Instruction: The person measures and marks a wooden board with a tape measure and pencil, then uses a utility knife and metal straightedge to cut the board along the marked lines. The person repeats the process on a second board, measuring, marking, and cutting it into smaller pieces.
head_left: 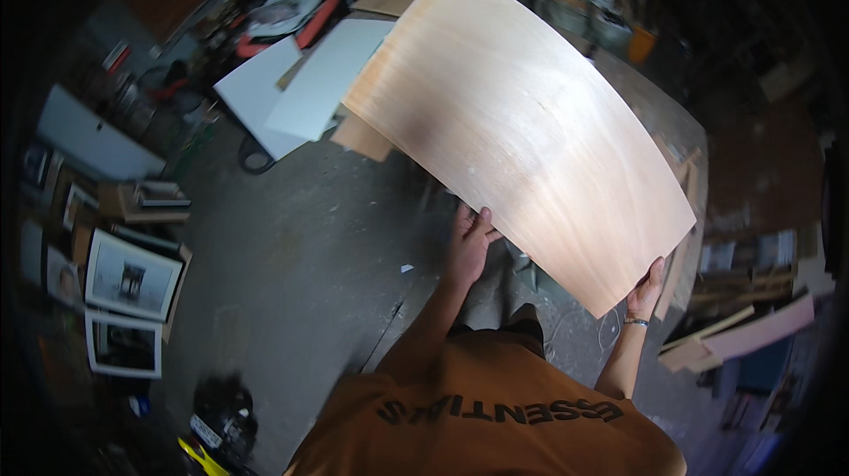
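Note:
A large pale plywood sheet (522, 131) is raised in front of me and fills the upper middle of the head view, hiding much of the bench behind it. My left hand (471, 237) grips its near long edge from below, thumb against the edge and some fingertips hidden underneath. My right hand (644, 290) grips its short right edge near the bottom corner, fingers partly hidden. Behind the sheet's upper left part lie white boards (258, 96) and a brown board (363, 140).
The worktable (676, 127) extends behind the sheet, with a red-rimmed item (314, 30) at its back. Framed pictures (129, 273) stand along the left, a black object (225, 414) is on the floor lower left, and loose planks (761, 326) lean at the right.

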A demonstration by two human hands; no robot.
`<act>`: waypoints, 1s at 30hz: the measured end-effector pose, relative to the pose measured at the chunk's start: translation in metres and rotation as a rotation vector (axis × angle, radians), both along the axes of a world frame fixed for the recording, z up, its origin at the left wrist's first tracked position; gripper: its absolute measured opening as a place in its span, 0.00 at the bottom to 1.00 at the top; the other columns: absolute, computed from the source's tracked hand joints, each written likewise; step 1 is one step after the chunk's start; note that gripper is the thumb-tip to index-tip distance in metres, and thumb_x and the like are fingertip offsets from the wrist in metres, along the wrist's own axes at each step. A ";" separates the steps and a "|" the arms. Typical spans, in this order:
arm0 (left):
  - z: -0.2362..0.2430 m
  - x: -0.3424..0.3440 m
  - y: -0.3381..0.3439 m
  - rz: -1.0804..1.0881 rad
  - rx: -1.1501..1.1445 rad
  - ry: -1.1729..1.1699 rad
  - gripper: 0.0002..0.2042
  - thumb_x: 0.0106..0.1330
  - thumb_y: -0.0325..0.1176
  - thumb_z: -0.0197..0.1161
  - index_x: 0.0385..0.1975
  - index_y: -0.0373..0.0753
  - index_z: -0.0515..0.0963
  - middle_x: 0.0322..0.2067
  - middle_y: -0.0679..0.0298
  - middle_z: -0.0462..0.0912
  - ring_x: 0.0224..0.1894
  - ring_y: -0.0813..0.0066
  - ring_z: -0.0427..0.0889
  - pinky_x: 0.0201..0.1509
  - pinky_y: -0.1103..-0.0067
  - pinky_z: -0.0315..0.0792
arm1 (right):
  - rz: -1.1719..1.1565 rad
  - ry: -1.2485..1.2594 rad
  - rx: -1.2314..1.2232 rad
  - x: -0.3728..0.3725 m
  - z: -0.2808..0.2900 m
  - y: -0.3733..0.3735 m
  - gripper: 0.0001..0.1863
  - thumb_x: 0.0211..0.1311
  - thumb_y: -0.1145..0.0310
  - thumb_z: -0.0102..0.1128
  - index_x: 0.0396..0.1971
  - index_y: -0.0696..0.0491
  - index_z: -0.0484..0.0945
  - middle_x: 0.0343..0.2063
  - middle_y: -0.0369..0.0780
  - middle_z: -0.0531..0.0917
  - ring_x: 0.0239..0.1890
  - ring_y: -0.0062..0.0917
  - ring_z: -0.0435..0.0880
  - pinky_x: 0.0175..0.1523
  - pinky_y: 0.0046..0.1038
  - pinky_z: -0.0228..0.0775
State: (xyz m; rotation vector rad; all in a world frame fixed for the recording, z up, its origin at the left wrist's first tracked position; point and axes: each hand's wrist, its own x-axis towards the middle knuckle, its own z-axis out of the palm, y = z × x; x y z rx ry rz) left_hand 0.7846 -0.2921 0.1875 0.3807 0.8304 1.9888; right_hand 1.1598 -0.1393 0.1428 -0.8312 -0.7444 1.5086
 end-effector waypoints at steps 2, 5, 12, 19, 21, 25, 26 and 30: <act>-0.009 -0.049 -0.021 0.087 0.017 0.004 0.19 0.80 0.34 0.52 0.67 0.40 0.63 0.58 0.57 0.77 0.58 0.66 0.80 0.61 0.63 0.77 | 0.057 -0.014 -0.055 -0.065 -0.009 0.009 0.32 0.76 0.52 0.55 0.68 0.58 0.65 0.65 0.43 0.74 0.65 0.32 0.74 0.69 0.37 0.67; -0.016 -0.121 -0.028 0.269 0.001 -0.028 0.15 0.80 0.37 0.53 0.61 0.40 0.68 0.52 0.61 0.79 0.52 0.72 0.81 0.55 0.68 0.78 | 0.179 0.014 -0.030 -0.157 -0.023 0.017 0.29 0.77 0.52 0.54 0.66 0.56 0.67 0.62 0.43 0.76 0.62 0.31 0.76 0.66 0.36 0.70; 0.054 -0.337 -0.108 0.930 -0.151 0.235 0.10 0.80 0.41 0.54 0.38 0.43 0.75 0.28 0.75 0.76 0.23 0.91 0.66 0.24 0.85 0.60 | 1.289 -1.118 0.128 -0.281 0.014 0.006 0.17 0.77 0.60 0.56 0.43 0.61 0.79 0.28 0.38 0.85 0.32 0.22 0.84 0.39 0.25 0.77; 0.139 -0.564 -0.192 0.758 -0.496 0.874 0.11 0.78 0.36 0.58 0.43 0.36 0.82 0.39 0.71 0.85 0.40 0.86 0.77 0.48 0.83 0.71 | 0.751 -1.059 0.563 -0.459 0.063 0.033 0.20 0.79 0.56 0.52 0.45 0.60 0.80 0.30 0.37 0.83 0.35 0.21 0.83 0.44 0.25 0.74; 0.150 -0.605 -0.184 0.535 -0.433 1.015 0.10 0.77 0.35 0.58 0.43 0.35 0.83 0.32 0.74 0.82 0.34 0.87 0.74 0.41 0.85 0.68 | 0.530 -0.834 0.501 -0.518 0.065 0.055 0.19 0.78 0.57 0.53 0.48 0.59 0.79 0.35 0.38 0.85 0.40 0.22 0.84 0.46 0.25 0.75; 0.150 -0.681 -0.145 0.047 -0.865 1.202 0.10 0.76 0.35 0.60 0.35 0.35 0.81 0.26 0.77 0.72 0.30 0.88 0.66 0.34 0.85 0.62 | 0.376 -0.759 0.692 -0.620 0.049 0.061 0.19 0.79 0.57 0.50 0.54 0.57 0.76 0.48 0.42 0.83 0.51 0.26 0.81 0.58 0.30 0.72; 0.140 -0.697 -0.126 -0.032 -0.782 1.321 0.10 0.76 0.35 0.60 0.35 0.34 0.80 0.26 0.77 0.71 0.30 0.88 0.66 0.33 0.85 0.62 | 0.445 -0.779 0.672 -0.640 0.040 0.051 0.20 0.80 0.57 0.49 0.56 0.57 0.75 0.50 0.43 0.82 0.53 0.27 0.80 0.60 0.31 0.70; 0.083 -0.753 -0.042 -0.377 -0.664 1.406 0.09 0.75 0.30 0.60 0.32 0.32 0.77 0.26 0.75 0.73 0.31 0.86 0.68 0.37 0.83 0.65 | 0.614 -0.698 0.399 -0.691 -0.010 0.023 0.14 0.80 0.60 0.49 0.47 0.56 0.75 0.34 0.37 0.80 0.36 0.20 0.78 0.44 0.26 0.72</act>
